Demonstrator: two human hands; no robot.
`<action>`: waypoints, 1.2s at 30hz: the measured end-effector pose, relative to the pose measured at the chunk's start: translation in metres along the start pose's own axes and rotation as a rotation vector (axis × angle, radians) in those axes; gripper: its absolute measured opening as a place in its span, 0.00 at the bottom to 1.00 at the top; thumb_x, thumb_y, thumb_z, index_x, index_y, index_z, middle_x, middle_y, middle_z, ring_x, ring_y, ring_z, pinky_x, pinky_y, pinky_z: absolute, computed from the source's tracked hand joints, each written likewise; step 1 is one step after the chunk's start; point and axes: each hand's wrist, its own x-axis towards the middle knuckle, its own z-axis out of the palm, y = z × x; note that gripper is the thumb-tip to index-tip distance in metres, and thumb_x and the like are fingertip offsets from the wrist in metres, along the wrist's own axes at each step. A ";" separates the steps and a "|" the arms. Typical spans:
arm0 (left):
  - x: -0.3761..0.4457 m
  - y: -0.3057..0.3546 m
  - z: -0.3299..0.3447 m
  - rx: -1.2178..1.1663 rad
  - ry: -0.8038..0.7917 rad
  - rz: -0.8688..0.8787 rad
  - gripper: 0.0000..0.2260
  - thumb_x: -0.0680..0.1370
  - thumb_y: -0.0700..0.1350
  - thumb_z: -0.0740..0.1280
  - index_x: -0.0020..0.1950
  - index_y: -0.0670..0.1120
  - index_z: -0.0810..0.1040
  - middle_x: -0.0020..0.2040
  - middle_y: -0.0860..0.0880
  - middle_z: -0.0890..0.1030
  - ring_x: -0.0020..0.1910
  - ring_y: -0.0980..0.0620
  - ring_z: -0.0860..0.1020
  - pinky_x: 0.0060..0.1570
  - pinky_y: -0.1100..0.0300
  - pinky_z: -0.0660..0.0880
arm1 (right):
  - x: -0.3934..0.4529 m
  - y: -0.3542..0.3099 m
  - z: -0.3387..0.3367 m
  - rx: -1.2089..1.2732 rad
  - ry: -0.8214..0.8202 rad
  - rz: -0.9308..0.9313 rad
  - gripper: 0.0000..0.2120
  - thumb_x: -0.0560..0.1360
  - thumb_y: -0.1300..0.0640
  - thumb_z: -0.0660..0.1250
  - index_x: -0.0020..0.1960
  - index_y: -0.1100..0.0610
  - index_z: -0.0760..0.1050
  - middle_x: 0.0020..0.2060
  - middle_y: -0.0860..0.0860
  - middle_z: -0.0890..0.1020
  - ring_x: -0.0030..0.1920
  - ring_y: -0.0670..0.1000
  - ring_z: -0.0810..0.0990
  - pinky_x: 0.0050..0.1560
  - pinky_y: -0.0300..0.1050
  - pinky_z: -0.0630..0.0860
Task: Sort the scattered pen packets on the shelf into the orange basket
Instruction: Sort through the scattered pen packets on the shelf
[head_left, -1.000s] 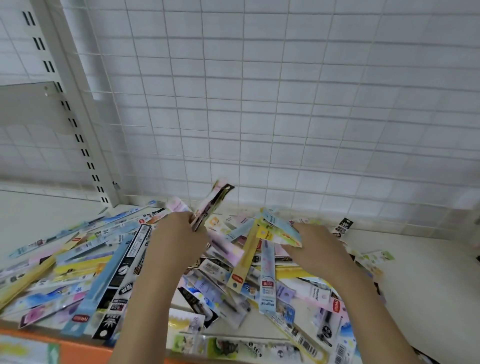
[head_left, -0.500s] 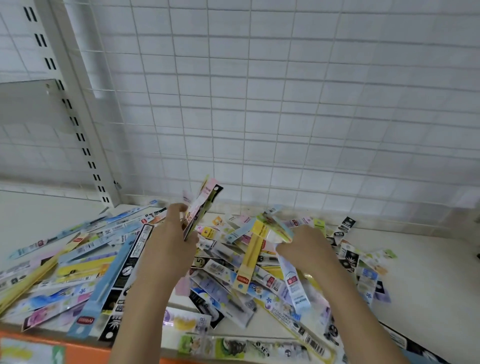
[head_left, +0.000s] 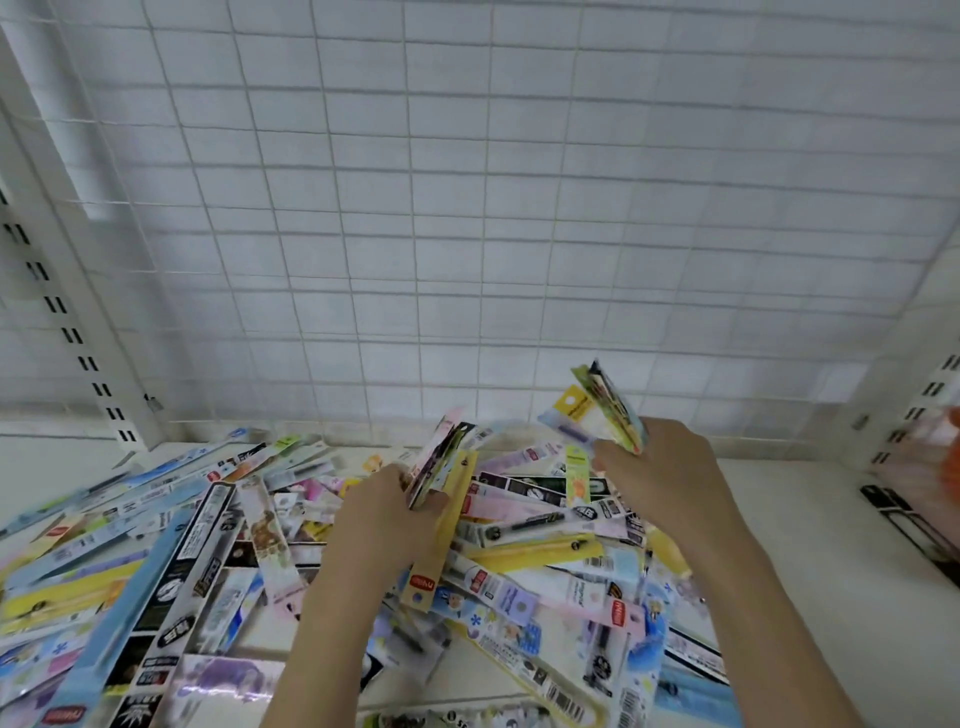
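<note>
Glossy, colourful pen packets (head_left: 519, 561) were heaped across the white shelf (head_left: 810, 545). A small fan of packets was pinched by the left hand (head_left: 384, 525), another raised in the closed right hand (head_left: 654, 478). Gathering was judged under way; the orange basket was not clearly seen, so carrying both bundles there would be needed next.

Both bare forearms reach forward from the bottom edge, backs of the hands facing the camera. The left hand (head_left: 387, 512) sits lower and nearer centre, fingers curled and thumb pinching a few pen packets (head_left: 441, 467) held upright. The right hand (head_left: 660, 467) is raised slightly higher and farther out, its fingers closed around another small bunch (head_left: 608, 410) that fans upward.
</note>
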 end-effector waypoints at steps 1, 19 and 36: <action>0.001 0.000 0.005 0.022 -0.009 0.001 0.15 0.75 0.53 0.66 0.34 0.49 0.65 0.32 0.53 0.70 0.31 0.55 0.69 0.27 0.63 0.61 | 0.000 0.003 -0.002 0.002 0.003 0.001 0.15 0.74 0.52 0.65 0.33 0.61 0.71 0.27 0.52 0.73 0.28 0.52 0.71 0.27 0.42 0.64; -0.006 0.035 0.017 0.159 0.184 -0.040 0.13 0.74 0.49 0.67 0.30 0.49 0.72 0.27 0.48 0.74 0.28 0.47 0.73 0.27 0.62 0.66 | 0.014 0.062 -0.021 0.070 -0.020 0.046 0.08 0.70 0.53 0.69 0.39 0.56 0.71 0.33 0.52 0.77 0.35 0.55 0.77 0.34 0.45 0.70; -0.033 0.094 0.044 -0.156 0.419 0.043 0.11 0.76 0.48 0.66 0.34 0.46 0.77 0.30 0.42 0.82 0.32 0.40 0.80 0.34 0.50 0.77 | 0.023 0.110 -0.050 0.143 -0.134 0.084 0.06 0.67 0.58 0.65 0.35 0.60 0.69 0.31 0.53 0.77 0.30 0.53 0.71 0.30 0.42 0.64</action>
